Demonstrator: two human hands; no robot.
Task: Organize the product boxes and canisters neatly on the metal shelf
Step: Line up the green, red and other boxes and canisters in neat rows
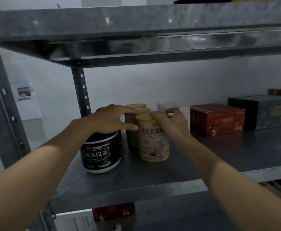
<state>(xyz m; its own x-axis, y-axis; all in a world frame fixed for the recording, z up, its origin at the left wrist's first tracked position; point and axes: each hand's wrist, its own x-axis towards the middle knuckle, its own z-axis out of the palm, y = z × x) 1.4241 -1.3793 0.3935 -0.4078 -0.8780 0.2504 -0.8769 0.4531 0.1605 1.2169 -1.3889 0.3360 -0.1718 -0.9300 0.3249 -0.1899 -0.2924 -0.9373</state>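
While the left hand (109,120) spreads wide, the right hand (171,121) pinches the cream canister (153,144) (cylindrical, flat-lidded).

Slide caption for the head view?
On a metal shelf, left hand and right hand touch a beige canister beside a black jar.

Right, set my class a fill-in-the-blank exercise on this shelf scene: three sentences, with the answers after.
1. The black canister stands to the ____ of the cream canister.
2. The right hand pinches the cream canister's round ____.
3. The left hand rests on a canister coloured ____.
Answers: left; lid; black.
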